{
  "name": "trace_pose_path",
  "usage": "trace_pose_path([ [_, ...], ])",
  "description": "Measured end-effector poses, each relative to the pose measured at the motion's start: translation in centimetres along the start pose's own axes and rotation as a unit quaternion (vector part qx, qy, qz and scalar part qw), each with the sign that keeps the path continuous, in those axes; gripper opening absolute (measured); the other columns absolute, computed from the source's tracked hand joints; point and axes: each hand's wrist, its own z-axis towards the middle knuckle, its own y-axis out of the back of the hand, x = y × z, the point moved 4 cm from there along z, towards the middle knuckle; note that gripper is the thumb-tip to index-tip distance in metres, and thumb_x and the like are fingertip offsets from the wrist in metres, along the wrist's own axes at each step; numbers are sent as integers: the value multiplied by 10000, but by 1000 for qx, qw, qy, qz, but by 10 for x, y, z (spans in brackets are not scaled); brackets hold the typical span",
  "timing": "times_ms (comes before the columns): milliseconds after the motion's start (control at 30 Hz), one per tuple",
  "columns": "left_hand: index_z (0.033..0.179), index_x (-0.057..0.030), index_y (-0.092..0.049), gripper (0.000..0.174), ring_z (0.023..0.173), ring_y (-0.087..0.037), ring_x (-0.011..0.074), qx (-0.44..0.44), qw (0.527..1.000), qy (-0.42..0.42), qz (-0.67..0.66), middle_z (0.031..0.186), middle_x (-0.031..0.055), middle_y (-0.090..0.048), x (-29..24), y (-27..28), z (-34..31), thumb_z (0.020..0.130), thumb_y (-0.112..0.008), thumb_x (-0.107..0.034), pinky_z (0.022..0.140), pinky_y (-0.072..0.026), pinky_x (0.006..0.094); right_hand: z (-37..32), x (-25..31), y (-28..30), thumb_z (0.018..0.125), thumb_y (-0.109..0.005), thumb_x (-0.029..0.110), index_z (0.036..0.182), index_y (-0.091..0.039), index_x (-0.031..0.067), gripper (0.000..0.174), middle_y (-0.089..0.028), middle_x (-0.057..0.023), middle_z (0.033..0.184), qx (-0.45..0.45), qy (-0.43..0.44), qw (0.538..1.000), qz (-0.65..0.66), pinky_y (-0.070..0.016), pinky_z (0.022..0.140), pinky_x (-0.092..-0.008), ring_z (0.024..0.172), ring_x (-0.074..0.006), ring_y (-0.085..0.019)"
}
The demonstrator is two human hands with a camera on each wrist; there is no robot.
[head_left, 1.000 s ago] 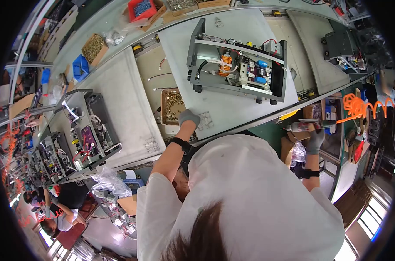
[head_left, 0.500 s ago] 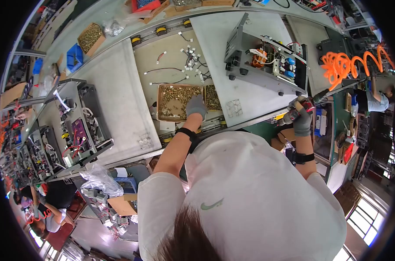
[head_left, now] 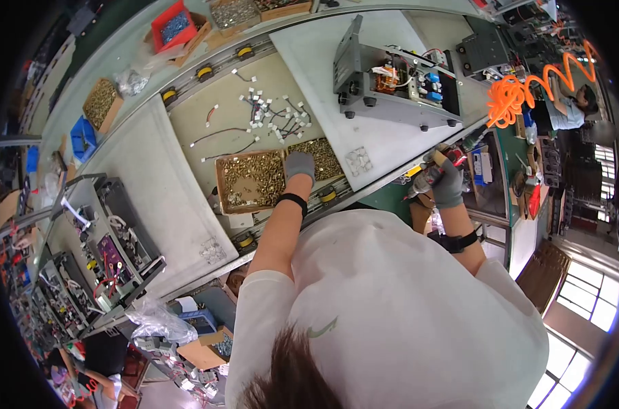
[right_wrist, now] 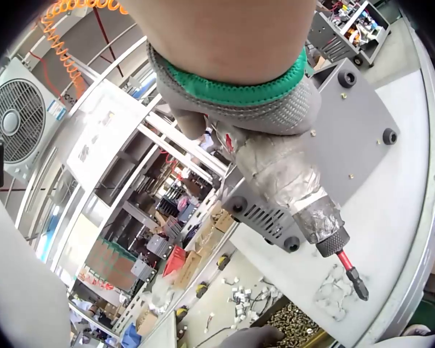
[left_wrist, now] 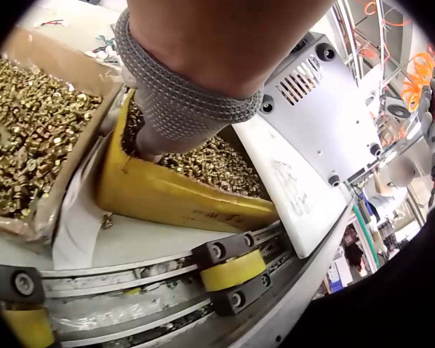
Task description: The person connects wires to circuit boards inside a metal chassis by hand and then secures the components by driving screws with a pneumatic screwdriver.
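My gloved left hand (head_left: 300, 165) reaches into the smaller box of brass screws (head_left: 320, 155); in the left wrist view the left hand (left_wrist: 175, 109) is down among the screws, its fingertips hidden. Beside that box stands a larger box of brass fasteners (head_left: 244, 178). My gloved right hand (head_left: 447, 183) grips a power screwdriver (right_wrist: 283, 170), whose bit points away from the hand over the front edge side. A grey metal chassis (head_left: 391, 88) with a coil and boards inside rests on a pale board, behind and left of the right hand.
Loose connector wires (head_left: 275, 117) lie behind the boxes. Rollers (head_left: 328, 195) line the rail in front. An orange coiled hose (head_left: 506, 102) hangs at the right. More open chassis (head_left: 111, 238) stand at the left, and a red bin (head_left: 173, 28) is at the back.
My left hand has moved from the larger box's side into the smaller box. The right hand, with the screwdriver, has shifted left in the head view. The view itself has shifted.
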Motion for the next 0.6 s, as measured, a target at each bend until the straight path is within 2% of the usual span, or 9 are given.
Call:
trace_pose_path([
  [33,992,-81,-675,182,973,-626,243,-24,1000,-8,-1,1041,115,-652,0,2,0,867,-549,-125,751,-528,348,1,-2,7,734,-615,34,917,-558,24,192,-588,-87,777,-7,0,1000,7,-517,620,-293,676,-180,-602],
  [67,1002,-86,-672,198,957,-637,255,0,1000,11,-9,1057,108,-650,1,2,0,875,-528,-135,762,-526,358,2,-1,13,732,-616,34,917,-560,23,193,-592,-87,773,-14,3,1000,14,-521,618,-289,668,-178,-602],
  [100,1003,-93,-674,203,960,-634,262,-29,999,7,-39,1059,112,-647,5,1,0,869,-525,-127,768,-525,373,0,3,14,724,-624,34,916,-571,16,200,-596,-81,765,-26,23,999,-11,-527,618,-284,659,-176,-604],
  [167,1026,-91,-655,211,980,-623,276,-27,999,-21,-35,1074,129,-636,13,-6,3,861,-532,-136,780,-518,383,-6,8,17,719,-630,26,924,-581,7,211,-603,-74,753,-39,45,998,-18,-518,616,-286,655,-170,-605],
  [300,1042,-154,-617,203,998,-596,276,-79,984,7,-157,1066,108,-624,21,-8,-4,859,-528,-166,797,-497,394,-12,11,24,723,-618,4,918,-587,-3,197,-610,-77,743,-71,62,995,-23,-487,568,-269,604,-153,-585],
  [367,1046,-161,-613,206,984,-594,278,-107,979,0,-173,1053,107,-623,21,-7,-8,855,-537,-169,790,-494,398,-16,11,29,727,-609,-1,914,-587,-7,189,-610,-78,737,-94,72,993,-9,-480,550,-264,576,-144,-574],
  [433,1051,-168,-609,209,970,-592,280,-134,972,0,-194,1039,105,-623,23,-11,-7,852,-546,-172,782,-491,401,-14,1,38,739,-606,37,935,-562,20,201,-587,-77,750,-105,34,994,-16,-509,573,-302,619,-173,-590],
  [533,1091,-170,-594,250,961,-589,290,-130,973,-1,-191,1025,109,-623,25,-11,-7,843,-563,-181,779,-487,402,-24,0,38,740,-604,40,938,-562,13,205,-585,-79,751,-112,29,993,15,-511,580,-306,621,-168,-587],
  [600,1102,-179,-596,266,964,-587,287,-147,958,31,-245,1025,103,-622,25,-8,-15,838,-564,-179,778,-485,405,-32,0,36,740,-606,43,937,-562,12,204,-585,-74,742,-120,41,992,17,-501,587,-292,625,-159,-580],
])
